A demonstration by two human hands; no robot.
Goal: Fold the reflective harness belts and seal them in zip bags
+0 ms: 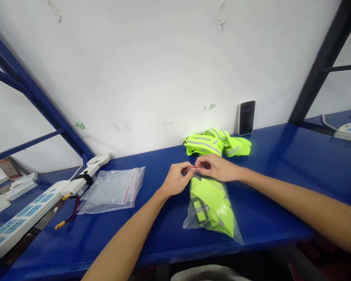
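Note:
A clear zip bag (187,221) with a folded neon-yellow reflective vest (215,195) inside lies near the front edge of the blue table (158,230). Its red-lined zip end points away from me. Both hands pinch that end, their fingertips almost meeting: my left hand (177,178) from the left, my right hand (216,168) from the right. A short piece of the red line shows between the fingers. Just beyond my hands, against the wall, loose neon-yellow reflective vests (206,144) with grey stripes are heaped; I cannot tell how many.
Flat clear zip bags (114,187) with red lines lie to the left. Beside them are a small white fan (98,159), a cable with yellow connectors (60,225) and a long power strip (29,214). A white device with a black screen (247,118) leans on the wall.

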